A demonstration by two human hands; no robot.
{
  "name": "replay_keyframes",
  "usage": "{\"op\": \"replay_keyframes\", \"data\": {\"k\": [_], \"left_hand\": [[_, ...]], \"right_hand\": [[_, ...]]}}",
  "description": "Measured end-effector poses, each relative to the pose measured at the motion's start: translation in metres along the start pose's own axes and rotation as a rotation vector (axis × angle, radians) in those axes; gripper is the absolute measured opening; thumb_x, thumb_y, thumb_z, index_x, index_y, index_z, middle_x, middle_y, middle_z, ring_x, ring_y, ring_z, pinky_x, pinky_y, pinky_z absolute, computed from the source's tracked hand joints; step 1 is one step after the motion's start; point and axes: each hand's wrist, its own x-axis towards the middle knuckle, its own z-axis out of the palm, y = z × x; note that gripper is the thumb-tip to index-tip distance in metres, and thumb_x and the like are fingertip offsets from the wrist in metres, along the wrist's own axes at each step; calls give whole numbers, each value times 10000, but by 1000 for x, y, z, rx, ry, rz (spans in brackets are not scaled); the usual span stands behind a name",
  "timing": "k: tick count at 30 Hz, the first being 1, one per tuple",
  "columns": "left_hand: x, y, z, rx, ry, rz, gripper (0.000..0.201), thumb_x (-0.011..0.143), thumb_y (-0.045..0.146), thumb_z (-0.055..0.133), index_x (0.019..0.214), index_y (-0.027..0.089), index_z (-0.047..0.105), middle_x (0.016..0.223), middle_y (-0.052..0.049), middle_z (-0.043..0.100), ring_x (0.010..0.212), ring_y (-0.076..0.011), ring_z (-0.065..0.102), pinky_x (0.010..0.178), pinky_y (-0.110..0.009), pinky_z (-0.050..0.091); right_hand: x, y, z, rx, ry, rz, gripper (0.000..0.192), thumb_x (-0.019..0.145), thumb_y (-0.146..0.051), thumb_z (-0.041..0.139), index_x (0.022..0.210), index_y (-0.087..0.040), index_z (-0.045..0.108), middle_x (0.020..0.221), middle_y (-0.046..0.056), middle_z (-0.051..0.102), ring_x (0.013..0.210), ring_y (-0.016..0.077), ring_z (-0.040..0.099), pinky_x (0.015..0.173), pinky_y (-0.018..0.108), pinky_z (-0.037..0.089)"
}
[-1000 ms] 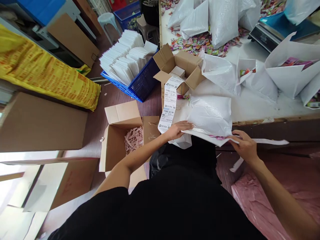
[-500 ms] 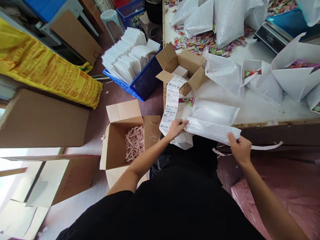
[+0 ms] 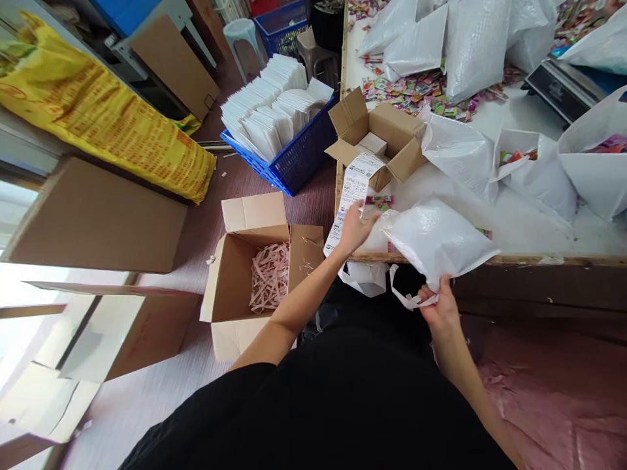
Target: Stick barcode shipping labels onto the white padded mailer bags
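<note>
My right hand (image 3: 441, 307) pinches the near edge of a plump white bubble mailer (image 3: 435, 238), which is tilted over the table's front edge. A thin white strip (image 3: 406, 300) loops out beside those fingers; whether they grip it too is unclear. My left hand (image 3: 356, 228) is open, fingers apart, next to a long strip of printed shipping labels (image 3: 353, 189). That label strip comes out of an open cardboard box (image 3: 409, 156) on the table and hangs toward the edge. The left fingertips overlap the label strip; contact cannot be made out.
On the floor to the left, an open carton (image 3: 232, 277) holds pink paper strips. Behind it a blue basket (image 3: 306, 153) is packed with flat white mailers. Open filled mailers (image 3: 458, 153), a scale (image 3: 558, 85) and scattered small candy packets (image 3: 416, 91) cover the table's far side.
My left hand has let go of the mailer and moved up to the labels. My right hand has shifted left with the mailer, whose folded flap no longer shows. The view has turned slightly.
</note>
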Motion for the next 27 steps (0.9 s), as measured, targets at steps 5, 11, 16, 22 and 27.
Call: {"op": "replay_keyframes", "data": {"k": [5,11,16,22,27], "left_hand": [[-2,-40,-54,507,115,-100,391,788,342,770,1089,158,602,1291,-188,581,1267,-356,479,1029,-467,360],[-51,-38,-78,127,154,-94,250,880,302,628,712,199,474,735,-12,557,755,-178,553,750,-297,415],[-101,-3,-78,-525,-180,13,377,770,466,767,725,180,526,744,5,581,706,-130,540,699,-259,441],[-106,5,-75,-563,-435,32,399,676,473,846,639,167,593,785,-25,653,805,-164,603,819,-313,489],[-95,14,-76,-530,-649,-50,349,672,488,846,725,171,710,864,-69,723,886,-222,663,886,-360,504]], "right_hand": [[-43,36,30,-137,-86,177,611,687,-806,659,767,-219,507,530,-110,348,372,40,174,342,210,168],[-44,2,86,-587,-202,-286,408,792,-545,718,981,-193,631,813,11,644,638,120,526,586,261,451],[-32,-34,118,-758,-249,-619,554,849,-439,694,1332,-244,506,1066,53,667,589,98,488,607,287,471],[-38,-47,99,-717,-300,-500,431,845,-452,692,1206,-236,596,841,0,662,531,92,420,505,247,410],[-40,-55,84,-735,-331,-419,370,818,-476,714,1062,-202,664,769,0,673,500,86,391,482,244,360]]}}
